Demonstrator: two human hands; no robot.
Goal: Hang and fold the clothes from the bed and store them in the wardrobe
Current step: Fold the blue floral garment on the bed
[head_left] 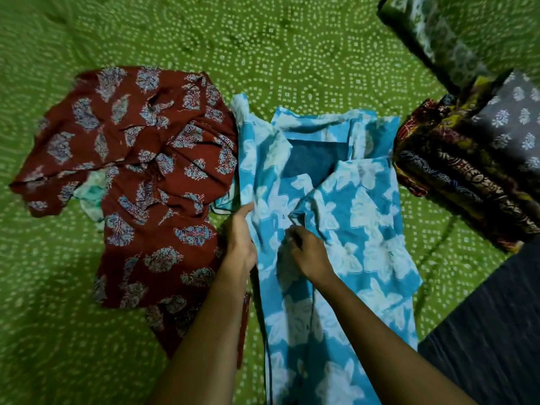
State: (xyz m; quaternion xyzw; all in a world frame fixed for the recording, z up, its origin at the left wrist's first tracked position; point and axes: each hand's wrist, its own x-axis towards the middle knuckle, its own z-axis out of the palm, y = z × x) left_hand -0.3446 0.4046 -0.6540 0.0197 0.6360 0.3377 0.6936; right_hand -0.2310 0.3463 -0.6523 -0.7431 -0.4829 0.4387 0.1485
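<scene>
The view is filled by a bed [292, 54] covered in a green sheet [58, 331] with white dotted rings. A patterned pillow [467, 30] is seen upper right.

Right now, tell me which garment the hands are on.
The blue white-printed garment in the middle: the left hand touches its edge, the right hand pinches a fold. The maroon garment lies untouched beside it.

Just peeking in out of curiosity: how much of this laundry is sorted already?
Done: a stack of folded clothes sits at the right. In hand: the blue garment, with the left hand resting at its edge and the right hand pinching a fold. Still to do: the red garment, crumpled on the bed, then putting everything away.
</scene>
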